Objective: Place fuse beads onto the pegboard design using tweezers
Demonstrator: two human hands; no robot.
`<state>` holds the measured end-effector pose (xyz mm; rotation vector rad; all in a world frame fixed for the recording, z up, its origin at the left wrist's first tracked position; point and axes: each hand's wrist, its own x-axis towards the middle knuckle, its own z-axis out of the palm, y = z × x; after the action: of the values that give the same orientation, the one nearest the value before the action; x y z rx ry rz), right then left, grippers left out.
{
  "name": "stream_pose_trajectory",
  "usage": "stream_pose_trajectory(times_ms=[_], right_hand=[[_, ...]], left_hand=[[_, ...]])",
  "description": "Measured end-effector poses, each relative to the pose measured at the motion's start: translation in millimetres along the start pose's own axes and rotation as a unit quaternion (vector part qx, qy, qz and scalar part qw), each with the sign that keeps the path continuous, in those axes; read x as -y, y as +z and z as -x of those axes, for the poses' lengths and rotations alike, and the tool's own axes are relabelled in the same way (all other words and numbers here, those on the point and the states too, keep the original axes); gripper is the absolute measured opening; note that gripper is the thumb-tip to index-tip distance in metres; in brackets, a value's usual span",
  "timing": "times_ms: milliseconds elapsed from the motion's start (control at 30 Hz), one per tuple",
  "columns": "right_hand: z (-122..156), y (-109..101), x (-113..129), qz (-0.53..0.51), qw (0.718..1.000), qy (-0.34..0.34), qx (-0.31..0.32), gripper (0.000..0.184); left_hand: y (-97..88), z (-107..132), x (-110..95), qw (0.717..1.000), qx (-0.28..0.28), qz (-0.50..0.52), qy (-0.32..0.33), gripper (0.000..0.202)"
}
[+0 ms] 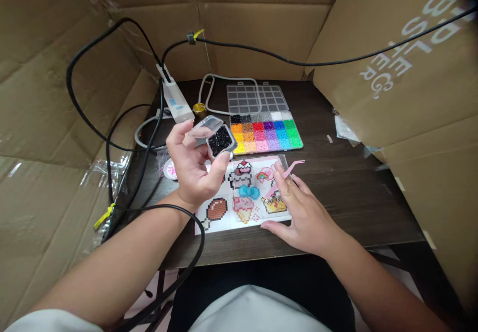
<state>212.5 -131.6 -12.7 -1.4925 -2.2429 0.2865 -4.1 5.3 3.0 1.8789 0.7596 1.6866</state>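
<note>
The left hand (197,167) is gripping one square plastic box (232,146) of black beads (219,140); the right hand (304,215), one slim tweezers (291,167), near the bench's (358,192) front edge.

Near, on the table (358,185), the pattern sheet (228,192); just behind it, the bead case (267,133), with its lid (242,98) on the far side. Left of the case, in the left hand (197,170), the small box (219,141); at the sheet's right side, in the right hand (302,210), the tweezers (290,169). Far left, the power strip (175,100); left, right and behind, cardboard walls (261,28).
</note>
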Motion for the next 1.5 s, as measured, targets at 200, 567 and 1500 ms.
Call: stream_pose_trajectory(times_ms=[200,567,1500], right_hand=[[0,0,-2,-0.007,1.000,0.009,-0.007,0.117],[4,-1,-6,-0.095,0.994,0.006,-0.061,0.118],[1,2,-11,-0.186,0.978,0.051,-0.077,0.107]], left_hand=[[-0.6,-4,4,0.999,0.027,0.017,-0.040,0.073],[-14.5,-17,-29,0.971,0.146,-0.032,-0.186,0.085],[-53.9,7,-17,0.876,0.067,-0.327,-0.347,0.076]])
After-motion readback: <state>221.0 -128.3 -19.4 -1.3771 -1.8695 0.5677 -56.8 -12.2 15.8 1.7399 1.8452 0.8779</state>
